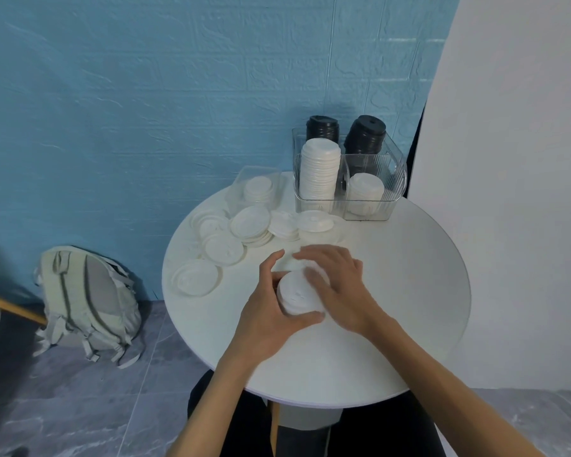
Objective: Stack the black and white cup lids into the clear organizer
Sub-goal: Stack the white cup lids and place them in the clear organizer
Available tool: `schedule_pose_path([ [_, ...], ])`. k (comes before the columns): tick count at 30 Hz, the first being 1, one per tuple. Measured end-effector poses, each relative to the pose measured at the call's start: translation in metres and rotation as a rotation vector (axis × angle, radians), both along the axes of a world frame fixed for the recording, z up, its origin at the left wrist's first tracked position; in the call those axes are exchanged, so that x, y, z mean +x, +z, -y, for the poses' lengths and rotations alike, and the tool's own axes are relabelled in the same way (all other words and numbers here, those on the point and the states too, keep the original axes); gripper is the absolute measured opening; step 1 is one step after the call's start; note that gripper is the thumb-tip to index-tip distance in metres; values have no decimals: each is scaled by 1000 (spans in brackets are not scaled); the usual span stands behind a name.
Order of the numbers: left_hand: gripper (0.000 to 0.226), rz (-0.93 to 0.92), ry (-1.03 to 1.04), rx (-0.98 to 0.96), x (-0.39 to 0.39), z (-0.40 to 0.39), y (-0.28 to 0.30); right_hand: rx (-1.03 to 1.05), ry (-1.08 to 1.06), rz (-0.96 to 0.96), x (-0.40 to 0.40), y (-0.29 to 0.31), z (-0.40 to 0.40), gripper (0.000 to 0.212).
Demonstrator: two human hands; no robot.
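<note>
A small stack of white lids (296,295) sits at the middle of the round white table (409,275). My left hand (271,308) grips this stack from the left, thumb curled under its near side. My right hand (338,285) lies over the stack's right side, fingers spread across the top. The clear organizer (373,189) stands at the table's far edge. It holds two black lid stacks (365,133) at the back, a tall white stack (320,169) front left and a short white stack (365,192) front right. Loose white lids (251,222) are scattered on the table's left.
A clear empty container (261,174) lies behind the loose lids. A grey backpack (86,301) leans against the blue wall on the floor to the left. A white wall rises at the right. My legs are under the table's near edge.
</note>
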State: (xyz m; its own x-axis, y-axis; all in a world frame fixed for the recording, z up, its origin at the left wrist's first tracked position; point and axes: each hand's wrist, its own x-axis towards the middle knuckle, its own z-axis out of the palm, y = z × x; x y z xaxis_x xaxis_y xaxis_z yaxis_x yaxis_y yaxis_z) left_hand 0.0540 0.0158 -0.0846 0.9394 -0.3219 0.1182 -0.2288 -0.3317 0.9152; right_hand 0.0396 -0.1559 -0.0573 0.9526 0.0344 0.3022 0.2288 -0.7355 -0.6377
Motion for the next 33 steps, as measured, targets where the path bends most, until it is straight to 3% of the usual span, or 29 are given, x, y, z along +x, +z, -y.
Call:
schedule_pose_path([
  [7,118,-16,14,20,-1,0,1,-306,-58,-212,21,-2,30,45],
  [14,117,-15,11,36,-2,0,4,-360,-105,-103,12,-6,30,27],
  [19,116,-14,9,43,-4,-1,6,-272,-115,26,1,-4,31,21],
  [23,115,-13,4,51,-4,-1,7,-40,-183,96,-3,11,31,24],
  [28,115,-9,14,58,-4,0,7,597,-110,146,-8,35,24,22],
  [30,116,-10,12,62,-3,0,7,836,-41,22,-10,38,18,18],
  [33,117,-16,2,55,-3,-1,6,953,-34,-221,-9,28,13,22],
])
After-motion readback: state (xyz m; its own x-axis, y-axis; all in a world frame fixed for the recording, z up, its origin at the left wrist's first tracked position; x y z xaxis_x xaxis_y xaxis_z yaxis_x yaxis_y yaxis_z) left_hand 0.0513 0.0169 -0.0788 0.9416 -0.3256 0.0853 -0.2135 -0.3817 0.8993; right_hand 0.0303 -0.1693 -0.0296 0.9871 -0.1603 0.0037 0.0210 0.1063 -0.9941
